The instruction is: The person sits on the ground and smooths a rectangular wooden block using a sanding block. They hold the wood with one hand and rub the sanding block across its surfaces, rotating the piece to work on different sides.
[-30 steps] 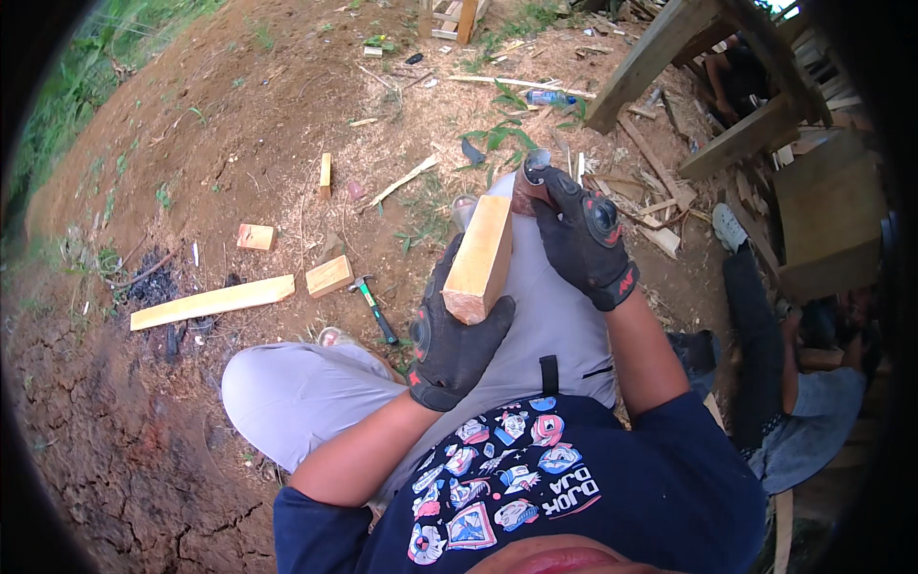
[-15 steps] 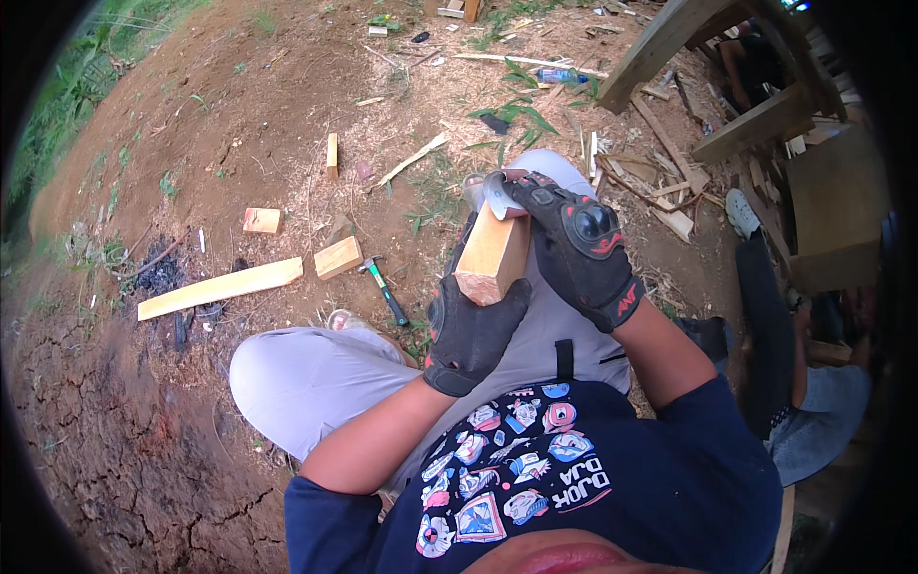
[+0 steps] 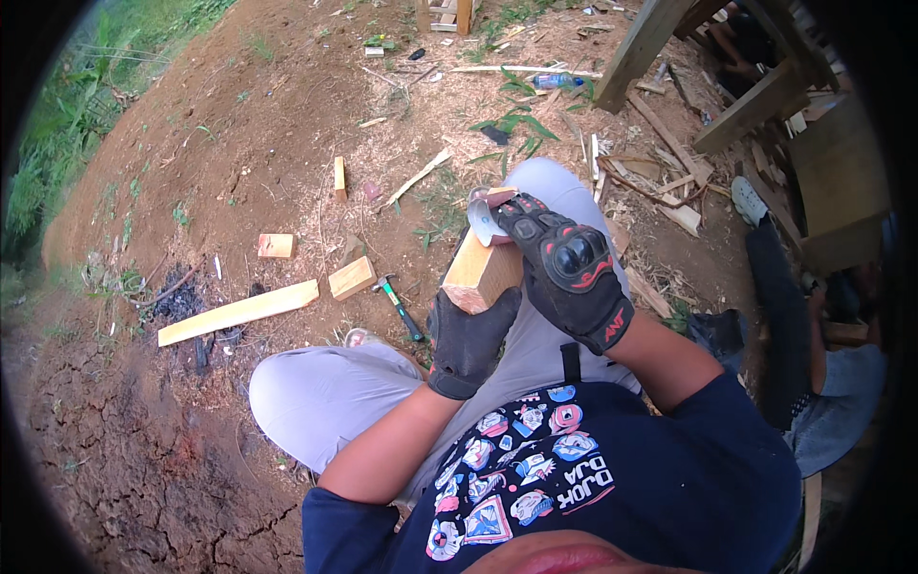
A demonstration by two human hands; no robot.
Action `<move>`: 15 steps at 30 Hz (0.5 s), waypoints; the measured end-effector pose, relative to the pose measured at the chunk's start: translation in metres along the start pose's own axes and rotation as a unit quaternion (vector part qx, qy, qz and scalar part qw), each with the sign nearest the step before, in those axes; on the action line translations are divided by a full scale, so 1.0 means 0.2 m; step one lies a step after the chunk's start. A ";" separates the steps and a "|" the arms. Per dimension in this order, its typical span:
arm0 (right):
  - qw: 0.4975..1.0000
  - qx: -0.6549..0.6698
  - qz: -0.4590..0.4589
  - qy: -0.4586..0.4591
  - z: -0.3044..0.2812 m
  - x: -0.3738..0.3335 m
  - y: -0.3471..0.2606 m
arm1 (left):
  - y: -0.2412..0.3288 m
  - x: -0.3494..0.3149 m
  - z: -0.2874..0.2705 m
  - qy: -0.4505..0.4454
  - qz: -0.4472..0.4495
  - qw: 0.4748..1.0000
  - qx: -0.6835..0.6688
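Above my lap, a pale rectangular wood block (image 3: pixel 486 273) rests in my left hand (image 3: pixel 469 346), whose gloved fingers wrap its lower end and near side. A curled sheet of sandpaper (image 3: pixel 484 220), with a whitish back and a reddish side, lies over the block's far end. My right hand (image 3: pixel 572 263), in a black glove with a hard knuckle guard, is closed on the sheet and presses it against the wood. The right fingertips are partly hidden behind the sheet and block.
Left of my knee lie a hammer (image 3: pixel 402 308), a long board (image 3: pixel 239 313) and wood blocks (image 3: pixel 352 277) on bare soil. Ahead are a plastic bottle (image 3: pixel 557 81) and scattered shavings. A timber frame (image 3: pixel 643 53) stands at right, near another person's leg (image 3: pixel 773 316).
My right hand and the sandpaper have shifted slightly left and nearer along the block, and more of the sheet's whitish back shows. The whole view has also shifted a little.
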State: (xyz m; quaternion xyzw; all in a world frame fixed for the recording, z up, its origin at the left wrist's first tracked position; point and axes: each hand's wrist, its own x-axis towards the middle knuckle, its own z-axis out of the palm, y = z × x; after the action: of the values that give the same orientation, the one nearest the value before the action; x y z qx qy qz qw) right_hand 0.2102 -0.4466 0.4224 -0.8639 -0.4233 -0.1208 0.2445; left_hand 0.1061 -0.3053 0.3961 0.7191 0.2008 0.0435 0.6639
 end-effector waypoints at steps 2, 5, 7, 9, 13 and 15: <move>0.999 0.021 0.028 0.001 0.02 0.06 0.05 | -0.03 0.01 0.00 0.012 -0.019 1.000 -0.011; 0.997 -0.037 0.063 -0.023 0.08 0.06 0.14 | -0.06 0.01 0.00 -0.017 0.001 0.994 -0.106; 0.993 -0.111 0.037 0.019 0.10 0.02 0.07 | -0.01 -0.02 0.00 0.009 0.018 1.000 -0.019; 0.997 -0.071 0.017 0.034 0.12 0.05 0.12 | -0.02 -0.04 0.05 0.034 0.049 0.998 -0.006; 0.995 -0.072 0.064 0.013 0.14 0.04 0.09 | -0.08 -0.03 0.01 -0.002 -0.017 0.996 -0.091; 0.995 -0.089 0.019 0.048 0.04 0.03 -0.07 | -0.04 -0.05 0.03 0.008 -0.007 0.997 -0.079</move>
State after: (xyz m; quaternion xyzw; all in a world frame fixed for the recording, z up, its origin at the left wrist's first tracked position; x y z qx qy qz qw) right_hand 0.2026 -0.4306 0.4235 -0.8832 -0.3825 -0.1945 0.1891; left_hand 0.0971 -0.3131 0.3891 0.6622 0.2076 0.0604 0.7175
